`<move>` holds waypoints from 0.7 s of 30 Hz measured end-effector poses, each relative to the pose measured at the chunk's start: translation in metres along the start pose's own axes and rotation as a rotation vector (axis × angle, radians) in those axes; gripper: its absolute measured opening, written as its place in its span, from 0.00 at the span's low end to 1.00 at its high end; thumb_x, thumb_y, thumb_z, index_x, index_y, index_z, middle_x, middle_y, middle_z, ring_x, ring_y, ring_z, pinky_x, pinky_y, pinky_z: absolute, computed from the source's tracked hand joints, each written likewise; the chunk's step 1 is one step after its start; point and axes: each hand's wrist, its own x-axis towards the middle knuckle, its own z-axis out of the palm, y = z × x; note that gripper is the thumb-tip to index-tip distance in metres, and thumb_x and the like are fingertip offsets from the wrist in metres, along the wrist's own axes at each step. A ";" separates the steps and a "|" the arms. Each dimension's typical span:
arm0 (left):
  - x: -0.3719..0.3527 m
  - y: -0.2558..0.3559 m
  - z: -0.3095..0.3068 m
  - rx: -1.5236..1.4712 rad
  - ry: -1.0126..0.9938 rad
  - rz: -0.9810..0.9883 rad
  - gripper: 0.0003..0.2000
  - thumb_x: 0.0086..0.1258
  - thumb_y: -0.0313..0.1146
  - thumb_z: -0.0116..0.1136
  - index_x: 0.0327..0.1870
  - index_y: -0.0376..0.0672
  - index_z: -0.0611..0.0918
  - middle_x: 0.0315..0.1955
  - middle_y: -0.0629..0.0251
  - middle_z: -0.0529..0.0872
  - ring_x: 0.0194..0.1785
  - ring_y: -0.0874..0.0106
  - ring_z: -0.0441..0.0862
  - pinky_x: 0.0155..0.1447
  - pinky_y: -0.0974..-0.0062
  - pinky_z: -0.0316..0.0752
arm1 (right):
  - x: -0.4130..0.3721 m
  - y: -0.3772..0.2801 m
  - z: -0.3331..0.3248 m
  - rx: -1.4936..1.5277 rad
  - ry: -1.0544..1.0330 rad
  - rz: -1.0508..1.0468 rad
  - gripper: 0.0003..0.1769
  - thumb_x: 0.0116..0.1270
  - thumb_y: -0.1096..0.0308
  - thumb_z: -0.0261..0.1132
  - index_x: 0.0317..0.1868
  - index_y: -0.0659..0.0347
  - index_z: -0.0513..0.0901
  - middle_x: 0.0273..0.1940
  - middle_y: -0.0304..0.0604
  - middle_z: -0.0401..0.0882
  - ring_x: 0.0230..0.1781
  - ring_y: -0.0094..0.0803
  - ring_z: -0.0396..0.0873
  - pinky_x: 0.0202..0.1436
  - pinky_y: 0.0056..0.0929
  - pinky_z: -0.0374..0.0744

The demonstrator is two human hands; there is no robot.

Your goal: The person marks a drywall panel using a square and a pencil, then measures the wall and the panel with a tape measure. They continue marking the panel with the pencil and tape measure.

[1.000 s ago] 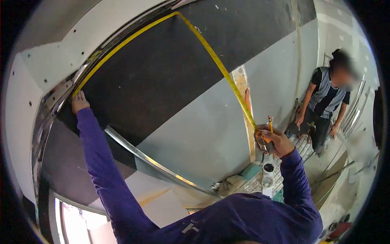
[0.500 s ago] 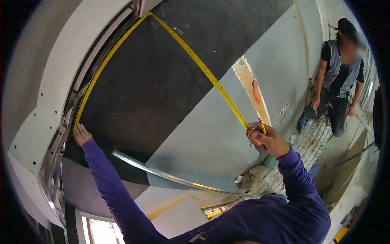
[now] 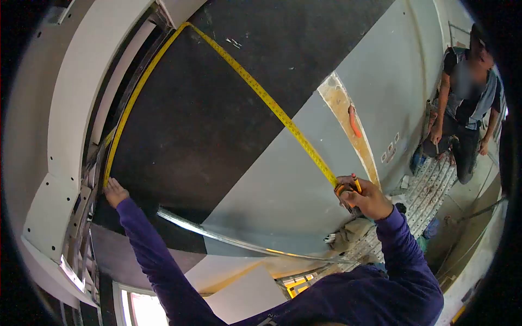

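Note:
My right hand [image 3: 371, 200] is wrapped round a tape measure [image 3: 346, 191], and an orange pencil [image 3: 356, 183] sticks up between its fingers. From the case, the yellow tape blade [image 3: 255, 86] runs up across the wall to a sharp bend near the top. It then follows the edge of the metal framing [image 3: 99, 157] down to my left hand [image 3: 116, 192]. That hand lies with its fingers stretched out against the lower part of the blade and the dark wall [image 3: 179, 125]. Its fingertips touch the blade; the tape's end is hidden there.
A metal channel [image 3: 217, 234] runs below my arms. On the grey wall, a tan cut-out strip [image 3: 348, 122] holds an orange conduit [image 3: 354, 120]. White panels [image 3: 60, 108] with screw holes flank the framing. Another person [image 3: 467, 98] kneels at right beside a spotted plank platform [image 3: 418, 201].
The view has shifted slightly, so the wall and the kneeling person sit differently in frame. Both hands appear a little lower and to the right. The blade stays bent the same way.

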 end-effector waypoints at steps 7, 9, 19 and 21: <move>0.002 -0.004 0.020 -0.275 0.167 -0.136 0.21 0.79 0.38 0.38 0.63 0.36 0.75 0.59 0.52 0.79 0.61 0.53 0.75 0.67 0.61 0.68 | -0.003 0.008 -0.010 0.004 -0.020 0.083 0.17 0.70 0.63 0.64 0.57 0.60 0.78 0.30 0.30 0.71 0.27 0.16 0.67 0.30 0.18 0.68; 0.004 -0.006 0.017 -0.174 0.185 -0.092 0.20 0.79 0.39 0.38 0.63 0.36 0.75 0.58 0.52 0.79 0.61 0.52 0.75 0.66 0.62 0.69 | -0.003 0.013 -0.009 -0.011 -0.044 0.082 0.18 0.70 0.63 0.63 0.57 0.60 0.78 0.30 0.30 0.72 0.27 0.17 0.67 0.30 0.18 0.69; 0.005 0.013 -0.016 -1.828 0.235 -0.877 0.19 0.77 0.31 0.40 0.64 0.36 0.72 0.63 0.53 0.75 0.66 0.58 0.71 0.71 0.66 0.66 | 0.013 0.037 0.006 0.177 -0.163 0.179 0.20 0.71 0.60 0.63 0.60 0.58 0.77 0.29 0.30 0.71 0.26 0.17 0.67 0.28 0.19 0.70; 0.007 0.015 -0.027 -2.132 0.281 -1.035 0.19 0.76 0.29 0.40 0.65 0.37 0.71 0.64 0.53 0.74 0.68 0.61 0.71 0.72 0.67 0.65 | 0.016 0.039 0.006 0.168 -0.184 0.176 0.19 0.71 0.60 0.63 0.59 0.58 0.77 0.30 0.30 0.72 0.26 0.17 0.67 0.28 0.19 0.70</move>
